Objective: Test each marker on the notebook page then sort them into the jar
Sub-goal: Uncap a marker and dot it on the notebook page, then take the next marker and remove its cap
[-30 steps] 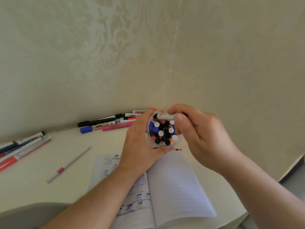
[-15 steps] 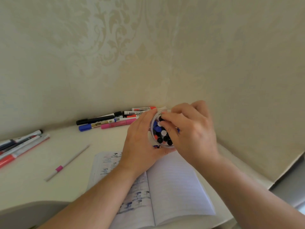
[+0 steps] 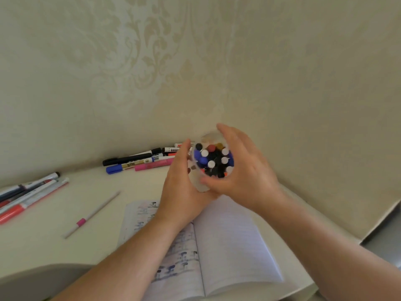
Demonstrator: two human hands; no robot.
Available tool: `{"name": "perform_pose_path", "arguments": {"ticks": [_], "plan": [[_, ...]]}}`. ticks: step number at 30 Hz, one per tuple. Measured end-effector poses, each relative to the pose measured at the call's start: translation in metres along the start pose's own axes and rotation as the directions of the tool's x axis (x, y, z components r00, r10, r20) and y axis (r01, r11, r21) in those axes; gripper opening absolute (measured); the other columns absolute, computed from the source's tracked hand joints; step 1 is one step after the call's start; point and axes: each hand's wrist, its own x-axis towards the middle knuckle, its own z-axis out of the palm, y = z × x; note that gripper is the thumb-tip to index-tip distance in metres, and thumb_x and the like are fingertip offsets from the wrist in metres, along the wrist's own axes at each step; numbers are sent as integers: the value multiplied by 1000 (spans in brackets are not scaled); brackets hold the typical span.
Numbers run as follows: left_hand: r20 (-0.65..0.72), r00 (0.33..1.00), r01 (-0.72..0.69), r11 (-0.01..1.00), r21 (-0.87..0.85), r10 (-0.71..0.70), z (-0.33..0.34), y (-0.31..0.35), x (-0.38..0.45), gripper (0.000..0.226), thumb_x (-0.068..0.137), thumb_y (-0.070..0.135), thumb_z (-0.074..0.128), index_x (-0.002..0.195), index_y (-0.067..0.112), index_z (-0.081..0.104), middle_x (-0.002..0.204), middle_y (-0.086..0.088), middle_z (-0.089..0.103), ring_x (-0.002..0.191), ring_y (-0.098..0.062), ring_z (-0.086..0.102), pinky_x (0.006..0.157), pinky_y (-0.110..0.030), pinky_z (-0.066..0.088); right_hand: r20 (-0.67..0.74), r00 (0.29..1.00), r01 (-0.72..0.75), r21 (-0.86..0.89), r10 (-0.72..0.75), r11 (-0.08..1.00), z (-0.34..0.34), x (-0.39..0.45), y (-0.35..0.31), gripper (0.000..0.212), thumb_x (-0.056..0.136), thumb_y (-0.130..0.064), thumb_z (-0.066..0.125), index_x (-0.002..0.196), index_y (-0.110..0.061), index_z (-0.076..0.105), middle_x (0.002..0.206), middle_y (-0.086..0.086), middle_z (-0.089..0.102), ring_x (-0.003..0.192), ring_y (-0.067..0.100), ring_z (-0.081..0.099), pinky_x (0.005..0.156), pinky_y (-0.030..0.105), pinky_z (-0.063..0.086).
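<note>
While both hands cup it, clear jar sits packed with markers, lifted above open notebook. Left hand, right hand curl around sides. Likely smooth, slippery, top-heavy; grip low on wall.

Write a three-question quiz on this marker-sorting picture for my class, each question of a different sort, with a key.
1. True or false: the jar stands on the desk with no hand touching it.
2. Multiple choice: the open notebook shows test marks on A) its left page, B) its right page, C) neither page.
3. Short answer: what colour is the band on the thin white pen lying alone on the desk?

Key
1. False: the left hand and the right hand cup the jar between them, above the notebook.
2. A.
3. Pink.
</note>
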Motion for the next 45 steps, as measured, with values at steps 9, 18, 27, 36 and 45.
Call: {"name": "perform_pose_path", "arguments": {"ticks": [9,18,27,36,45], "plan": [[530,816,-64,875,481,-232,-32,-7,-12,102,62,85,72,143,45,25,130,20,40,124,-5,39,109,-34,40,-35,951,-310,-77,308,948,-50,41,50,103,79,-75,70,158,-49,9,152,-1,50,133,24,54,99,46,50],[458,852,-79,801,594,-255,-50,-31,10,94,60,89,68,135,46,32,121,19,45,118,-10,40,106,-36,36,-99,995,-49,-456,4,889,-34,66,26,60,91,-46,63,146,-25,50,146,4,54,133,39,41,103,54,47],[301,942,29,932,362,-147,-47,-38,15,13,81,28,53,94,25,51,97,8,50,96,-17,44,80,-33,40,580,814,-43,10,29,999,122,115,-33,26,103,-24,56,120,-20,75,121,0,71,110,21,64,96,36,51],[9,975,223,974,37,-223,-60,-41,16,19,81,-3,49,82,15,50,81,2,49,73,-13,44,63,-28,36,609,793,213,-330,34,920,160,122,-21,15,101,-28,56,110,-25,68,112,1,66,111,26,54,89,44,51],[118,992,14,959,283,-49,-50,-38,10,28,89,52,60,108,36,49,94,14,53,82,-8,53,72,-31,47,435,843,-535,623,316,570,72,50,-5,26,110,-36,49,102,-20,68,80,-2,54,72,14,45,66,30,41]]}}
